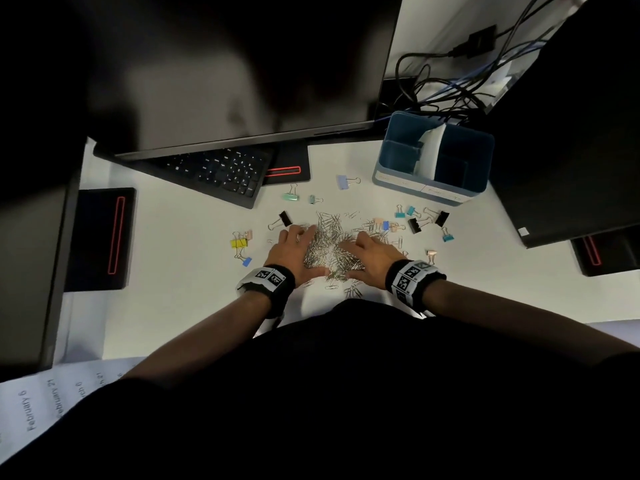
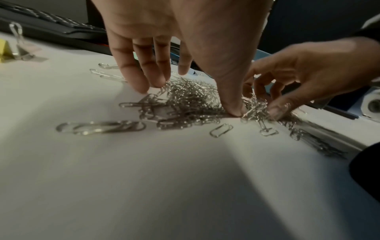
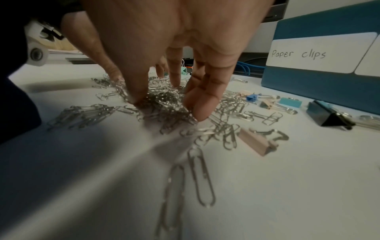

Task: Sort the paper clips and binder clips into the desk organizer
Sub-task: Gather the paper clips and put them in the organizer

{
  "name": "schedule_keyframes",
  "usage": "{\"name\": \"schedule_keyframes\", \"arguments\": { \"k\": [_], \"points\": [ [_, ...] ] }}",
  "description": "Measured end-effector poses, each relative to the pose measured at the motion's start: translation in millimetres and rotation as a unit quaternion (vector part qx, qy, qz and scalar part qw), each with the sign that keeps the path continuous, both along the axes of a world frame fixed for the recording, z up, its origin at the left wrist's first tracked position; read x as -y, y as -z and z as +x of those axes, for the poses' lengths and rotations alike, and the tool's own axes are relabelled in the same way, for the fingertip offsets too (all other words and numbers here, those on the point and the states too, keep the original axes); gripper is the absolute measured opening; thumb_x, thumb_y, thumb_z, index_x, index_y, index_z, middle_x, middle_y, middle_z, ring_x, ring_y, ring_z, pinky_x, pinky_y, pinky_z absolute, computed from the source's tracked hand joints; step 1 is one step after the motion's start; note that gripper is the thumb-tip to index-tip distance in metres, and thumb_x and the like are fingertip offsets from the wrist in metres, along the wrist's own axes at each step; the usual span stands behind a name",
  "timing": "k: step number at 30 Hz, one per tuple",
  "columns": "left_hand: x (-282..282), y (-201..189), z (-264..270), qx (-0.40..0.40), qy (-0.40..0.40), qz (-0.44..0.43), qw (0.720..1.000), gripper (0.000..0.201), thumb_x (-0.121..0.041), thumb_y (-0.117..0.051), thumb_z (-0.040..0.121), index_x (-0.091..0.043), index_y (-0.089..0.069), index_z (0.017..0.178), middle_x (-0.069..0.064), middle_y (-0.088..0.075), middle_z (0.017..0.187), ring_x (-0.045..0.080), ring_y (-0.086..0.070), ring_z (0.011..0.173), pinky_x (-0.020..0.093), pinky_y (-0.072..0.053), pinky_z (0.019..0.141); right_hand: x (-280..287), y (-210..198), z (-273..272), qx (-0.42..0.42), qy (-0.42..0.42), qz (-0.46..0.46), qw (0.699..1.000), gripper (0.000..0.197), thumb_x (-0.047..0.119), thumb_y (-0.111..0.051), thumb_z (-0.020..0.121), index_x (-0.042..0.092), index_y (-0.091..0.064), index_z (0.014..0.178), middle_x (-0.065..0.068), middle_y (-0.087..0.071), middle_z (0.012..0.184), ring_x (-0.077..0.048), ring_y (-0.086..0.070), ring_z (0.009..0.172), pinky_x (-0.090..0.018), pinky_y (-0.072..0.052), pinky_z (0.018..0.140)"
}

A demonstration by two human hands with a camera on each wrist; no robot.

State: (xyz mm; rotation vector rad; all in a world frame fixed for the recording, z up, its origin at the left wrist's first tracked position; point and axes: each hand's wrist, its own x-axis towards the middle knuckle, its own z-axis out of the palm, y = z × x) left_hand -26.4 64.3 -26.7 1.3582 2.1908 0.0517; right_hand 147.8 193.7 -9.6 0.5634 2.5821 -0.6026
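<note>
A heap of silver paper clips [image 1: 327, 237] [image 2: 189, 97] [image 3: 164, 104] lies mid-desk, with both hands on it. My left hand [image 1: 313, 252] [image 2: 193, 99] touches its left side with fairly straight fingers, thumb tip pressed to the desk. My right hand [image 1: 348, 256] [image 3: 168, 105] [image 2: 265, 102] curls fingers and thumb round a clump on the right side. Coloured binder clips lie scattered around: a black one [image 1: 285, 218], a yellow one [image 1: 239, 242], a pink one [image 1: 432, 252] [image 3: 255, 142]. The blue desk organizer [image 1: 433, 188] [image 3: 329, 84] stands at the back right; its label [image 3: 298, 54] reads "Paper clips".
A black keyboard [image 1: 221, 174] and a dark monitor [image 1: 242, 64] stand behind the heap. Another monitor [image 1: 571, 133] is to the right, and a black stand base [image 1: 100, 237] to the left. Cables [image 1: 450, 81] tangle behind the organizer. A calendar sheet [image 1: 52, 403] lies near left.
</note>
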Motion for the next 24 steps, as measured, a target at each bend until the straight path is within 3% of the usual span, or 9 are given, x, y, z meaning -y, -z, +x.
{"name": "schedule_keyframes", "arguments": {
  "k": [4, 9, 15, 18, 21, 24],
  "points": [
    [-8, 1, 2, 0.010, 0.009, -0.006, 1.000, 0.086, -0.053, -0.068, 0.075, -0.030, -0.022, 0.144, 0.009, -0.032, 0.139, 0.029, -0.037, 0.126, 0.044, -0.049, 0.092, 2, -2, -7, -0.004, 0.002, 0.002, 1.000, 0.049, 0.032, -0.052, 0.095, 0.021, -0.038, 0.141, -0.012, -0.043, 0.133, -0.033, -0.049, 0.117, -0.039, -0.049, 0.085],
    [-16, 2, 9, 0.021, 0.012, -0.010, 1.000, 0.067, -0.042, -0.060, 0.087, -0.025, -0.028, 0.143, 0.011, -0.035, 0.135, 0.030, -0.042, 0.118, 0.043, -0.048, 0.089, 3, 3, -12, -0.029, 0.005, 0.016, 0.999, 0.031, 0.021, -0.049, 0.097, 0.011, -0.051, 0.127, -0.015, -0.052, 0.120, -0.034, -0.055, 0.106, -0.039, -0.050, 0.076],
    [-17, 3, 19, 0.053, -0.010, -0.006, 0.999, 0.043, -0.023, -0.052, 0.094, -0.021, -0.038, 0.134, 0.012, -0.038, 0.129, 0.033, -0.044, 0.112, 0.046, -0.048, 0.087, 5, 3, -19, -0.032, 0.036, 0.005, 0.999, 0.031, 0.008, -0.046, 0.094, 0.006, -0.055, 0.124, -0.017, -0.057, 0.110, -0.032, -0.057, 0.100, -0.037, -0.050, 0.078],
    [-19, 2, 21, 0.046, -0.005, -0.014, 0.999, 0.042, -0.011, -0.047, 0.093, -0.017, -0.037, 0.134, 0.014, -0.036, 0.130, 0.034, -0.044, 0.110, 0.046, -0.048, 0.083, 3, 3, -21, -0.029, 0.058, -0.013, 0.998, 0.027, 0.005, -0.047, 0.092, 0.003, -0.059, 0.116, -0.017, -0.059, 0.105, -0.032, -0.059, 0.094, -0.035, -0.049, 0.076],
    [-20, 3, 22, 0.023, 0.008, -0.016, 1.000, 0.060, 0.013, -0.044, 0.079, -0.014, -0.036, 0.132, 0.015, -0.035, 0.129, 0.035, -0.044, 0.108, 0.046, -0.048, 0.078, 1, 1, -20, -0.029, 0.097, -0.035, 0.994, 0.020, 0.007, -0.048, 0.091, 0.002, -0.062, 0.104, -0.017, -0.061, 0.099, -0.032, -0.061, 0.091, -0.030, -0.044, 0.070],
    [-18, 4, 21, 0.030, -0.018, -0.005, 0.999, 0.063, 0.019, -0.042, 0.073, -0.012, -0.038, 0.128, 0.015, -0.034, 0.131, 0.034, -0.045, 0.108, 0.045, -0.048, 0.081, -4, -3, -18, -0.041, 0.149, -0.073, 0.985, 0.025, 0.014, -0.052, 0.093, 0.005, -0.066, 0.112, -0.017, -0.067, 0.103, -0.031, -0.063, 0.094, -0.030, -0.047, 0.078]
  ]
}}
